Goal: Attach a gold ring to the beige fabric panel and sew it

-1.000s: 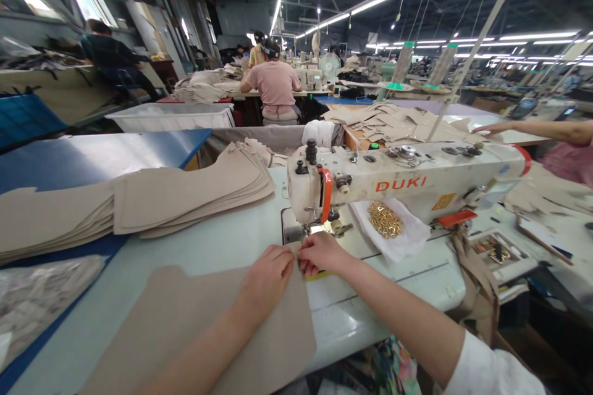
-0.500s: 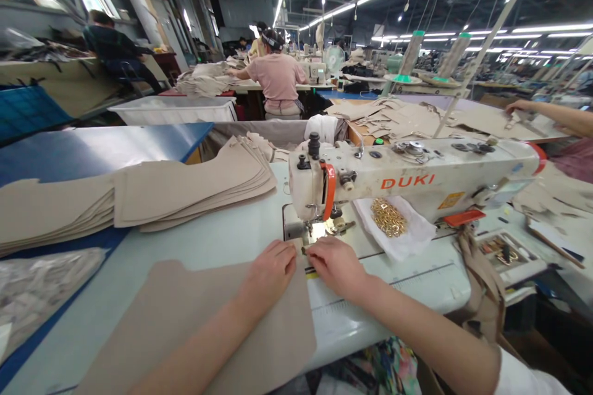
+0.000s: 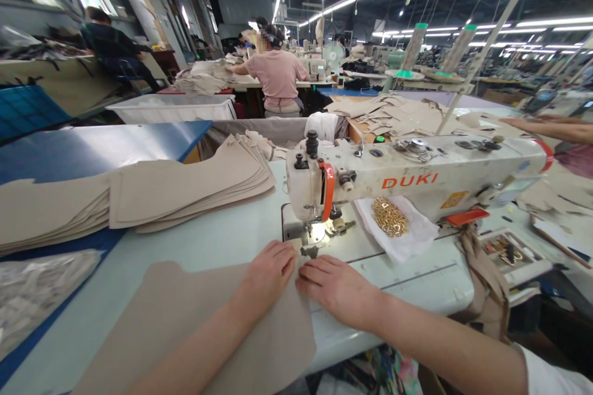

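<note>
the left hand [image 3: 266, 271] lies flat, fingers stretched, on the far right corner of a tan fabric panel [image 3: 185, 321]. the right hand [image 3: 336, 287] lies flat beside it, fingertips at the panel's right edge, both hands almost touching and gripping nothing. the corner sits on the pale counter [image 3: 222, 241], just short of the presser foot [image 3: 309, 251] of the sewing machine [image 3: 440, 173]. bare counter lies open between the panel and a stack of cut tan pieces [image 3: 185, 188] on the left. gold rings [image 3: 389, 217] lie on a white cloth [image 3: 412, 237] under the machine arm, which reads "duki" in orange letters.
</note>
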The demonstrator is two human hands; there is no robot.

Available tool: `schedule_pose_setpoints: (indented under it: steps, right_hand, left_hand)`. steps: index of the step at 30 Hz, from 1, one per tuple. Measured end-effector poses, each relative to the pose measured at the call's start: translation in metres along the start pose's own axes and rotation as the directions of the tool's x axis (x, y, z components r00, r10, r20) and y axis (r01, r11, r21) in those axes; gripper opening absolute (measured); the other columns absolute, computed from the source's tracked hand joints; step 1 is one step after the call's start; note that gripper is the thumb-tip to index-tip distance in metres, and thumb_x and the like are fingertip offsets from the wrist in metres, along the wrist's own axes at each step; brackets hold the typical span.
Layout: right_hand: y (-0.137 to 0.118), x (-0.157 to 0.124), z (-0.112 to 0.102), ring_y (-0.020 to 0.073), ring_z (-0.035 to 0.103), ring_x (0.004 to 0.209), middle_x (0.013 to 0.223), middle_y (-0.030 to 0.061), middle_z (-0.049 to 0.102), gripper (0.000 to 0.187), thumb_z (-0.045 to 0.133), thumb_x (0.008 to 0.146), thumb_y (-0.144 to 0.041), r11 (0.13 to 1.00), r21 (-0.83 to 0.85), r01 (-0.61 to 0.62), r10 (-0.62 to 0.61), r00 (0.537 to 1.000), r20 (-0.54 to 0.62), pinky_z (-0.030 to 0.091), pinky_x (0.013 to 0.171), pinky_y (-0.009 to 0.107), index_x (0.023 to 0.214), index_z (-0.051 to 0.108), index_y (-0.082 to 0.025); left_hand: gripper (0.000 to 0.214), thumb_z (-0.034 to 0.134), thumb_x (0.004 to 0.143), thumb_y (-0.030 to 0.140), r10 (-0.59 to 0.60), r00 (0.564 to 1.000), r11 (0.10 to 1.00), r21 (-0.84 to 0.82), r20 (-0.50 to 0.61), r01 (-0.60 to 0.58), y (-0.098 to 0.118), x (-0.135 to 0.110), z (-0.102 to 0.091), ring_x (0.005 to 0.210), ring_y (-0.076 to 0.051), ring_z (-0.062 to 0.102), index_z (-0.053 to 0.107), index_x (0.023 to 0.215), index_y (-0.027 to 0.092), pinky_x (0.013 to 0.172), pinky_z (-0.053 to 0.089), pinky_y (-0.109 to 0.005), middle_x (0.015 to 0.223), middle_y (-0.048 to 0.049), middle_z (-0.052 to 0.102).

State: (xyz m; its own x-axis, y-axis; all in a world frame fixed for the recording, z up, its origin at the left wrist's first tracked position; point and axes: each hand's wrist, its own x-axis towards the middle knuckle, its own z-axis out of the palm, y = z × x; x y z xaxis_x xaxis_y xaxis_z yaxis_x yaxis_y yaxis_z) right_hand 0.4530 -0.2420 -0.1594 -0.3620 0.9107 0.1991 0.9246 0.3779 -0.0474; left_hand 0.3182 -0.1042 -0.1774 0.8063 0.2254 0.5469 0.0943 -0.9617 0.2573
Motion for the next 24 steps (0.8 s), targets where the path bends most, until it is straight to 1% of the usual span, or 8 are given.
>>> schedule_pose_setpoints:
  steps: [3, 6, 9, 12, 15, 17, 19, 24]
  right_hand:
    - [0.004, -0.006, -0.004, 0.0187, 0.055, 0.094, 0.1, 0.0073, 0.065, 0.011, 0.054, 0.091, -0.017, 0.998, 0.004, 0.065, -0.065, 0.998, 0.008, 0.046, 0.085, 0.032, 0.1, 0.061, -0.014]
    - [0.004, -0.017, -0.014, 0.0198, 0.055, 0.093, 0.095, 0.0062, 0.066, 0.012, 0.056, 0.09, -0.019, 0.995, -0.014, 0.098, -0.097, 0.993, 0.064, 0.045, 0.084, 0.033, 0.101, 0.061, -0.014]
    - [0.001, -0.022, -0.018, 0.0215, 0.054, 0.1, 0.106, 0.0079, 0.064, 0.016, 0.054, 0.091, -0.02, 0.994, -0.043, 0.099, -0.094, 0.992, 0.086, 0.044, 0.086, 0.034, 0.106, 0.059, -0.015]
    - [-0.002, -0.015, -0.008, 0.0217, 0.054, 0.102, 0.11, 0.0087, 0.062, 0.013, 0.051, 0.093, -0.02, 0.997, -0.068, 0.046, -0.045, 0.999, 0.023, 0.044, 0.088, 0.036, 0.101, 0.059, -0.015]
    - [-0.003, -0.003, 0.008, 0.0206, 0.054, 0.095, 0.093, 0.0059, 0.063, 0.012, 0.051, 0.092, -0.022, 0.999, -0.029, -0.028, 0.025, 0.995, -0.096, 0.045, 0.087, 0.035, 0.087, 0.06, -0.016]
    - [-0.003, 0.004, 0.015, 0.0201, 0.054, 0.092, 0.089, 0.005, 0.063, 0.011, 0.052, 0.091, -0.021, 0.997, 0.012, -0.078, 0.079, 0.984, -0.162, 0.046, 0.086, 0.034, 0.085, 0.059, -0.016]
    - [-0.003, 0.008, 0.019, 0.0194, 0.054, 0.092, 0.093, 0.0056, 0.064, 0.007, 0.053, 0.091, -0.019, 0.995, 0.035, -0.098, 0.103, 0.979, -0.176, 0.047, 0.085, 0.032, 0.088, 0.059, -0.015]
    - [-0.003, 0.008, 0.019, 0.0181, 0.055, 0.098, 0.098, 0.0068, 0.066, 0.006, 0.056, 0.09, -0.018, 0.994, 0.069, -0.081, 0.09, 0.986, -0.142, 0.048, 0.087, 0.03, 0.088, 0.06, -0.014]
  left_hand:
    - [0.021, 0.042, 0.088, 0.008, 0.008, 1.0, 1.0, 0.027, 0.005, -0.008, 0.0, 0.0, 0.001, 0.073, -0.019, 0.06, 0.057, 0.077, 0.018, 0.068, 0.054, -0.032, 0.075, -0.0032, 0.066]
    - [0.02, 0.043, 0.088, 0.008, 0.005, 1.0, 0.999, 0.037, 0.009, -0.006, 0.0, 0.0, 0.001, 0.075, -0.019, 0.06, 0.057, 0.078, 0.018, 0.069, 0.054, -0.033, 0.076, -0.0037, 0.066]
    - [0.021, 0.043, 0.088, 0.008, 0.003, 1.0, 0.999, 0.04, 0.008, -0.003, -0.001, -0.001, 0.003, 0.075, -0.019, 0.06, 0.057, 0.078, 0.019, 0.07, 0.053, -0.032, 0.076, -0.0031, 0.066]
    - [0.021, 0.042, 0.089, 0.008, 0.019, 1.0, 0.999, 0.041, -0.003, -0.019, -0.001, -0.001, 0.003, 0.074, -0.019, 0.059, 0.056, 0.078, 0.019, 0.07, 0.053, -0.032, 0.075, -0.0029, 0.065]
    - [0.021, 0.041, 0.09, 0.009, 0.018, 1.0, 0.999, 0.033, -0.004, -0.018, -0.002, -0.001, 0.003, 0.074, -0.018, 0.059, 0.057, 0.079, 0.018, 0.071, 0.053, -0.032, 0.076, -0.0032, 0.066]
    - [0.022, 0.041, 0.09, 0.01, 0.017, 1.0, 0.999, 0.029, -0.001, -0.017, -0.002, -0.001, 0.003, 0.074, -0.018, 0.059, 0.057, 0.079, 0.019, 0.071, 0.053, -0.032, 0.076, -0.003, 0.066]
    - [0.022, 0.041, 0.091, 0.01, 0.027, 1.0, 0.999, 0.029, -0.002, -0.027, -0.003, -0.002, 0.003, 0.073, -0.018, 0.059, 0.057, 0.078, 0.019, 0.07, 0.053, -0.032, 0.075, -0.0029, 0.066]
    - [0.024, 0.04, 0.092, 0.012, 0.05, 0.999, 0.998, 0.031, -0.015, -0.049, -0.003, -0.001, 0.003, 0.073, -0.018, 0.06, 0.059, 0.078, 0.018, 0.069, 0.053, -0.032, 0.074, -0.0036, 0.066]
